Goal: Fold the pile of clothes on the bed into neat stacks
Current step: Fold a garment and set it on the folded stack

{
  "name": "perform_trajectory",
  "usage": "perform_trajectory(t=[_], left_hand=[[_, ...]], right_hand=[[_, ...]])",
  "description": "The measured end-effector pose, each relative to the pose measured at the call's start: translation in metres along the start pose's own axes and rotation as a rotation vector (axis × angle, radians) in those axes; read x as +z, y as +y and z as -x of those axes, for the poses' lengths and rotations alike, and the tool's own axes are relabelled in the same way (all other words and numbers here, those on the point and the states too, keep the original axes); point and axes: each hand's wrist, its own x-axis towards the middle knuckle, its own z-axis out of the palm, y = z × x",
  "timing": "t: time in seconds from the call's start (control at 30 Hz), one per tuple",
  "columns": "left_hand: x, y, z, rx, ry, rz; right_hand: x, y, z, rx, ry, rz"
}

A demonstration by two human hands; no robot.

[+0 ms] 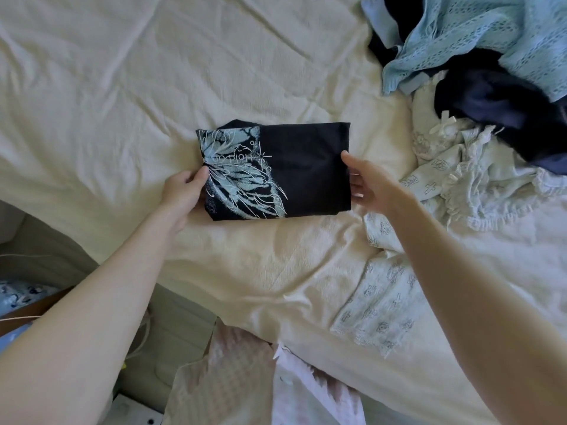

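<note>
- The black T-shirt (276,171), printed with a pale blue butterfly wing and lettering, is folded to a compact rectangle near the middle of the bed (122,87).
- The left hand (184,191) grips the shirt's edge at nine o'clock, thumb on top over the print and fingers tucked beneath.
- The right hand (365,179) is at the shirt's three o'clock edge, thumb above and the fingers lying fairly straight against and under that edge; it supports rather than clamps.
- The shirt looks light, soft and limp: thin cloth with no stiffness of its own, so the layers would likely sag or slide apart if lifted from one side.
- Best taken at both short edges together, fingers slipped under the whole stack and thumbs pressing down, so the fold stays shut as it moves.
- It does not look fragile; the risk is only that the fold comes undone or the loose bit at the eleven o'clock corner pulls out.
- Unfolded clothes wait from one to four o'clock: a light blue open-knit garment (478,35), dark navy clothes (491,99), and a pale ruffled piece with small printed crosses (445,179).
- A pinkish checked cloth (233,378) lies at six o'clock by the bed's edge.
</note>
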Motion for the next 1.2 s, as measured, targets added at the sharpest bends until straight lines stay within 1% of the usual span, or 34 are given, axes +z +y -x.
perform_trajectory(t=[0.03,0.1,0.33,0.47,0.53,0.67,0.83,0.97,1.1,1.2], left_hand=[[-0.001,0.002,0.001,-0.059,-0.056,0.110],[-0.005,0.006,0.004,-0.119,-0.138,0.195],[-0.015,0.010,0.027,-0.114,-0.212,0.191],[-0.029,-0.007,0.062,-0.131,-0.288,0.147],[-0.037,-0.019,0.084,-0.155,-0.327,0.164],[-0.055,-0.036,0.124,-0.181,-0.351,0.162],[-0.070,-0.034,0.170,-0.074,-0.398,0.083],[-0.070,-0.032,0.202,0.009,-0.484,-0.010],[-0.053,-0.030,0.240,0.048,-0.589,-0.125],[-0.027,-0.025,0.274,0.093,-0.669,-0.214]], right_hand=[[-0.005,-0.003,-0.001,0.027,-0.056,0.005],[-0.013,-0.006,-0.004,0.046,-0.119,0.016],[-0.013,0.003,0.010,0.069,-0.112,0.033],[-0.012,0.028,0.051,0.066,-0.093,0.051],[-0.008,0.048,0.077,0.071,-0.074,0.022],[0.002,0.088,0.129,0.070,-0.061,-0.073],[0.011,0.134,0.199,0.030,0.054,-0.257],[0.010,0.177,0.256,-0.058,0.174,-0.392],[0.002,0.229,0.309,-0.136,0.248,-0.507],[-0.012,0.265,0.342,-0.156,0.371,-0.625]])
